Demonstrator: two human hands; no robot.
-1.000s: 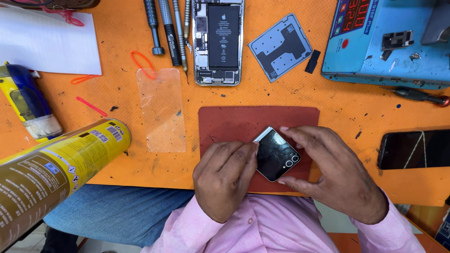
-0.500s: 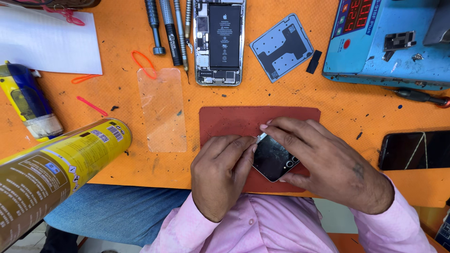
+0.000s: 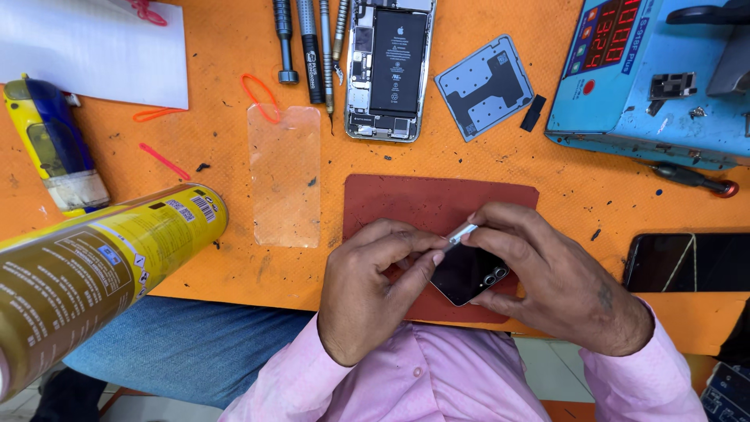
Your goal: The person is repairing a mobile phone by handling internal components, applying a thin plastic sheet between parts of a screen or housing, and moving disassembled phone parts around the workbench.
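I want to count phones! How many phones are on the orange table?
3. An opened phone with its insides showing lies at the top middle. A small dark phone is between the left hand and right hand. Another dark phone lies at the right edge.

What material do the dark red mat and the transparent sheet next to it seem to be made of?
Dark red mat: probably rubber or silicone; matte, flat, no shine. Transparent sheet: likely thin plastic film or glass; the orange table shows through it, with faint glare.
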